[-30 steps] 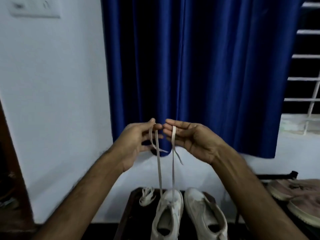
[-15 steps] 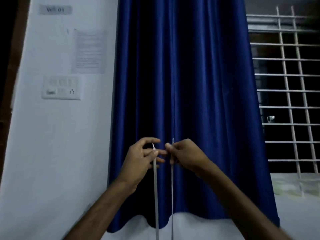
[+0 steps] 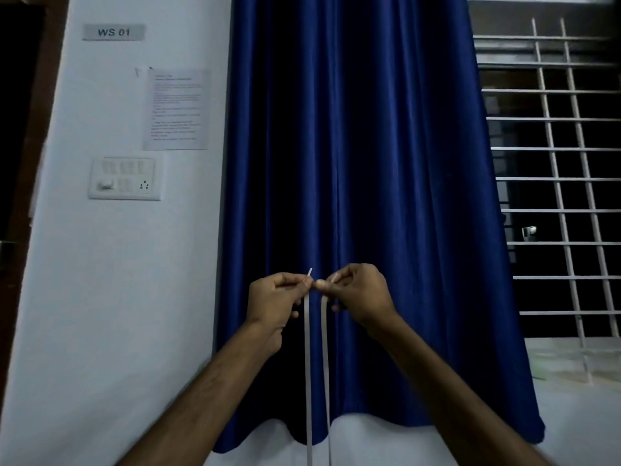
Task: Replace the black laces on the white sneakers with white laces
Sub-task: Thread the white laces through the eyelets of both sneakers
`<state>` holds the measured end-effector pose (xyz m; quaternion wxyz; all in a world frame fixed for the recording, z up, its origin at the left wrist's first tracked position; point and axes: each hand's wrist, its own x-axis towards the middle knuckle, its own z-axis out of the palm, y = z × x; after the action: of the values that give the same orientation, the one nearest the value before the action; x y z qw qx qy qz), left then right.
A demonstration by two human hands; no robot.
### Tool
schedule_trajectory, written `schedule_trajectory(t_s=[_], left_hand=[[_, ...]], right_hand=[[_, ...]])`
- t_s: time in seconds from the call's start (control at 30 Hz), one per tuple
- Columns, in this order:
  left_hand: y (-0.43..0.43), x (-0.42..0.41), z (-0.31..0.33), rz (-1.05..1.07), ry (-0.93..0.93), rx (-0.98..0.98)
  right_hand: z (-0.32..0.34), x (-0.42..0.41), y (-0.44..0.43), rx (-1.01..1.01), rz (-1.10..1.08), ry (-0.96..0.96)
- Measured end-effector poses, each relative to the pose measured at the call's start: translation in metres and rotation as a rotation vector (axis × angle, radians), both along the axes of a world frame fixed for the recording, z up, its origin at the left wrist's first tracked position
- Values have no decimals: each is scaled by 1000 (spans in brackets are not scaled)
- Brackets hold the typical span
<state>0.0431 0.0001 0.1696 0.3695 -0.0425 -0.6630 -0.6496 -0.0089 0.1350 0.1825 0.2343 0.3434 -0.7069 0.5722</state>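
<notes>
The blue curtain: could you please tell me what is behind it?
Whatever is directly behind the blue curtain is covered. The white wall shows at its left, a barred window at its right.

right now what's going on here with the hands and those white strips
A person is holding up a white lace in front of a blue curtain. The left hand pinches one end, whose tip pokes up above the fingers; the right hand pinches the other. Both strands hang straight down, side by side, out of the bottom of the view. No sneakers are in view.
</notes>
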Motion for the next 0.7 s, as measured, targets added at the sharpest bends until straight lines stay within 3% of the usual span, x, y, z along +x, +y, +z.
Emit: schedule_trajectory(t_s=[0.2, 0.7], left_hand=[[4, -4, 4, -56, -40, 82], [7, -7, 7, -68, 0, 108]], right_hand=[[-4, -7, 2, -94, 163, -98], [8, -4, 3, -93, 237, -206]])
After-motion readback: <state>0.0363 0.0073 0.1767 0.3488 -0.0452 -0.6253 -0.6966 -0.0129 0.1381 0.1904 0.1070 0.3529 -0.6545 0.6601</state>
